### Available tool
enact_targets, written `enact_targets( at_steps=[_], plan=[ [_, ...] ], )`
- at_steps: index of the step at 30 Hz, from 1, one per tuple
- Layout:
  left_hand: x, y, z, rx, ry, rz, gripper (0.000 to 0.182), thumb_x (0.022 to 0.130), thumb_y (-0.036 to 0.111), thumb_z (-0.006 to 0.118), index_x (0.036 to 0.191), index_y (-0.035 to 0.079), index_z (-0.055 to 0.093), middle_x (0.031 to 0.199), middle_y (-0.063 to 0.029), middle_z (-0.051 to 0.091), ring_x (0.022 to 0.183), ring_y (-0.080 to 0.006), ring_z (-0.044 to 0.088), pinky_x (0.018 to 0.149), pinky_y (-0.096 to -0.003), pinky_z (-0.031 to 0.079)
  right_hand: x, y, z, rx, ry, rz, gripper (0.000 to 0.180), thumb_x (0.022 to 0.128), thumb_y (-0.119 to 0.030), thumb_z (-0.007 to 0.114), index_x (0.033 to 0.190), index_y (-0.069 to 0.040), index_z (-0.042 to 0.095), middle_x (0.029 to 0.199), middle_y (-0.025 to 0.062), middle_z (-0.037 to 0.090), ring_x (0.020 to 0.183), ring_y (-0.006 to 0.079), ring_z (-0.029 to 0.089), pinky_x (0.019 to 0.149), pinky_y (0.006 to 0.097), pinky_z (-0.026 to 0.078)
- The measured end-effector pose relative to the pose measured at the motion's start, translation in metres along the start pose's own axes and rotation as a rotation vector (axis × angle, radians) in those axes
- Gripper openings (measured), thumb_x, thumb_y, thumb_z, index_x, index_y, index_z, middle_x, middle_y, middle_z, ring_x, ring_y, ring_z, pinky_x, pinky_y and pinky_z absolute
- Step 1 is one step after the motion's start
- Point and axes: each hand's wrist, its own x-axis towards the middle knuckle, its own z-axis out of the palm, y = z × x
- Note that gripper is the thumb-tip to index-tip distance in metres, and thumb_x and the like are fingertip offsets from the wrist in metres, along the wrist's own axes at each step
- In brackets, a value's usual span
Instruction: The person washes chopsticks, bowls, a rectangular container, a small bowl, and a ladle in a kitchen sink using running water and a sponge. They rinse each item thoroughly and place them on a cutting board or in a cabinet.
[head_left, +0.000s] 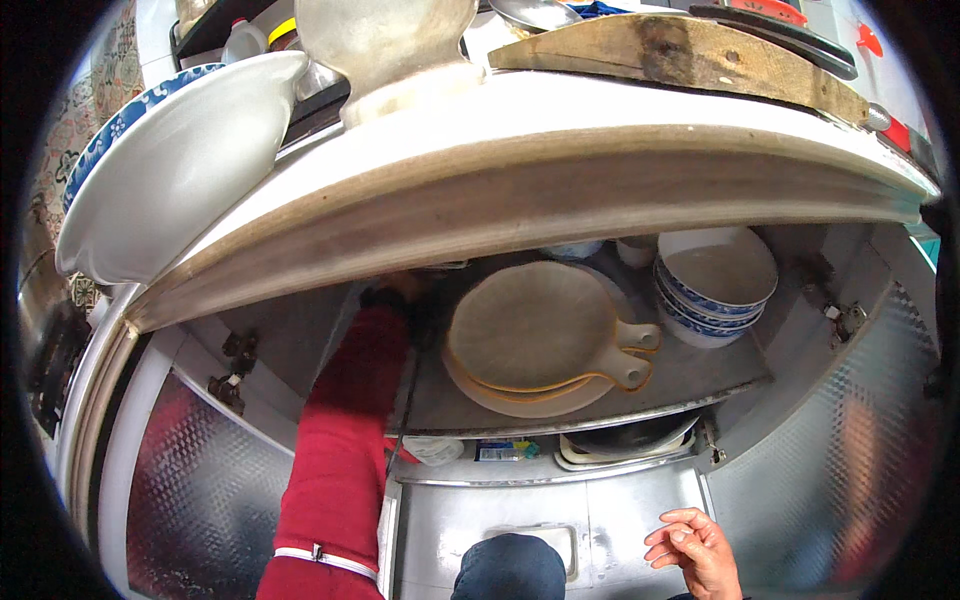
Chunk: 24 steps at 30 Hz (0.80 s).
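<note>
My left arm, in a red sleeve with a white band, reaches deep into the open cabinet. My left hand (405, 285) is in shadow at the back left, so its fingers and anything in them cannot be made out. Right of that arm, pale handled dishes with brown rims (536, 326) lie stacked on a larger plate on the shelf (480, 416). A stack of blue-and-white bowls (716, 289) stands to their right. My right hand (694, 551) is at the lower right, in front of the cabinet, fingers curled loosely apart and holding nothing.
The countertop edge (525, 187) overhangs the shelf. Large bowls (187, 172) lean at its left end; a wooden board (675, 60) lies at the back right. Open cabinet doors flank both sides, the right one (832, 450) textured. Pans and trays (630, 454) sit below the shelf.
</note>
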Motion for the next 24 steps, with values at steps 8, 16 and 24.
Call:
enact_targets(
  at_steps=[8, 16, 24],
  plan=[
    [-0.014, 0.011, -0.017, -0.348, 0.158, 0.204, 0.059, 0.079, 0.034, 0.073, 0.118, -0.005, 0.053, 0.115, -0.0241, 0.06, 0.112, -0.0365, 0.055, 0.093, -0.0437, 0.046, 0.003, 0.003, -0.003, -0.011, 0.022, 0.029, 0.029, 0.093, -0.016, 0.057, 0.119, -0.004, 0.052, 0.097, 0.012, 0.065, 0.077, 0.0173, 0.065, 0.068, 0.0278, 0.054],
    [-0.034, -0.033, -0.03, -0.1, 0.005, 0.129, 0.041, 0.089, 0.04, 0.055, 0.115, 0.01, 0.061, 0.112, -0.0153, 0.064, 0.101, -0.0327, 0.061, 0.087, -0.0411, 0.049, 0.006, 0.016, -0.008, -0.02, 0.057, 0.025, 0.033, 0.088, -0.024, 0.064, 0.109, 0.0, 0.054, 0.086, 0.0143, 0.066, 0.071, 0.0204, 0.066, 0.063, 0.0302, 0.054],
    [-0.253, 0.051, -0.115, -1.987, -0.121, 0.021, 0.016, 0.097, 0.022, 0.048, 0.099, 0.007, 0.054, 0.072, -0.0037, 0.052, 0.066, -0.0111, 0.05, 0.062, -0.0228, 0.048, 0.021, 0.02, -0.051, 0.017, 0.062, -0.087, 0.023, 0.093, -0.017, 0.054, 0.113, -0.004, 0.057, 0.089, 0.0118, 0.067, 0.072, 0.0147, 0.065, 0.064, 0.0242, 0.053]
  ],
)
